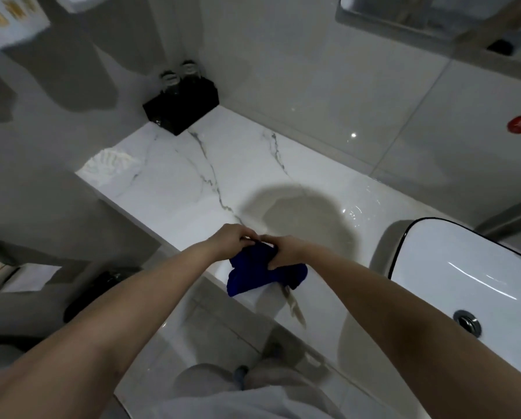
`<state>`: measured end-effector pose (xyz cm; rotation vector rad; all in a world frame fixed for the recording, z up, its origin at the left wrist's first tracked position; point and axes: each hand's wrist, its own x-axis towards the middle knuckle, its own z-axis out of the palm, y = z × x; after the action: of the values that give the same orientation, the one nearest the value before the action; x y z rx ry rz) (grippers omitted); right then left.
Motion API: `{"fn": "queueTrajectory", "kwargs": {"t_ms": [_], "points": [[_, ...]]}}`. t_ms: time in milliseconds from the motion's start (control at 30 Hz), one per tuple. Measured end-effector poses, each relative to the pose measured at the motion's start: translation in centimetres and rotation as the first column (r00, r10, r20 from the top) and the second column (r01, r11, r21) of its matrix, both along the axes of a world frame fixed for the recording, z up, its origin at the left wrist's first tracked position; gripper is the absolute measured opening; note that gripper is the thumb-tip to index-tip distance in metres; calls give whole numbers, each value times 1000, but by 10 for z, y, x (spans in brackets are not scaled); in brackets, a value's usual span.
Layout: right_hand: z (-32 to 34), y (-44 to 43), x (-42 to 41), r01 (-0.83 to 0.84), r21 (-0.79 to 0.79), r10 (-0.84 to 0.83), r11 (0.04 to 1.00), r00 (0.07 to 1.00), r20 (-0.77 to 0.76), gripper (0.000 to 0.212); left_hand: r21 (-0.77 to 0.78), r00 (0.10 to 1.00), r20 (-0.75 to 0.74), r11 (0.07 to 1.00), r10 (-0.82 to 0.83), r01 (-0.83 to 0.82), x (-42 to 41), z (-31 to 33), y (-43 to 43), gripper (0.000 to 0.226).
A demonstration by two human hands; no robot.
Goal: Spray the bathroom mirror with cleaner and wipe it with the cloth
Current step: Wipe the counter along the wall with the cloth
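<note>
Both hands, left hand [233,241] and right hand [285,252], are gripping a blue cloth [254,273] with curled fingers over the marble tabletop [192,164]; bunching it into a flat pad should help wiping.

- Left hand [235,240] in shot, bare right down to the fingertips.
- Right hand [286,251], bare as well.
- Left forearm [117,313] and right forearm [404,313] are both uncovered all the way back to the frame's edge.
- Down low, a pale grey garment [223,400], soft and blurred; shirt or shorts, can't tell.
</note>
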<state>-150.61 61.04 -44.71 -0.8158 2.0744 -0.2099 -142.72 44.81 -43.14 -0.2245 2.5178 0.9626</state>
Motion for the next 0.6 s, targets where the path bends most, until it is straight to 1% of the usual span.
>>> {"fn": "queueTrajectory", "kwargs": {"t_ms": [100,167,233,267,333,367,467,533,600], "points": [[8,-12,-16,-33,23,30,999,994,103,59,13,1000,-7,1000,-4,4,-12,6,-10,24],[14,-12,-25,-18,20,16,1000,995,103,58,22,1000,-16,1000,-21,21,-24,6,-10,25],[17,-6,-36,33,-3,-33,999,994,100,56,21,998,-43,998,-55,56,-41,7,-8,25],[18,-2,-41,85,-5,-83,996,988,128,56,23,996,-53,997,-76,77,-50,8,-5,24],[20,7,-49,156,17,-156,988,972,176,58,21,989,-63,991,-133,135,-69,12,0,24],[22,10,-54,179,27,-180,984,969,172,58,6,982,-67,984,-178,179,-80,15,2,25],[34,24,-71,259,25,-260,966,962,87,55,-32,945,-89,949,-315,314,-117,23,4,26],[43,38,-80,287,36,-286,957,957,-43,50,-31,921,-105,927,-376,374,-139,31,3,26],[52,46,-85,299,43,-287,953,941,-177,30,-33,891,-151,903,-429,429,-153,39,1,25]]}}
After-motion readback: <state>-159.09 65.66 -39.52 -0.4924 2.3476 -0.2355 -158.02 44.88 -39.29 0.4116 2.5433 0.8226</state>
